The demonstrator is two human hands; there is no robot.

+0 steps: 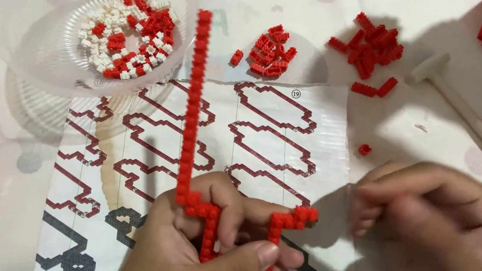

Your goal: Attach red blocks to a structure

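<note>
Meanwhile the left hand [199, 244] pinched a long red brick strip [195, 103] over the instruction sheet [267, 133], fingers closed around its lower bend. Just right of the sheet, the right hand [436, 235] curled loosely; its contents couldn't be told.

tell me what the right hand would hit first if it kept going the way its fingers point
The right hand, fingers curled and pointing left, would likely first meet the short arm of the thin red brick strip held by the left hand. Motion blur and depth make this uncertain.
</note>
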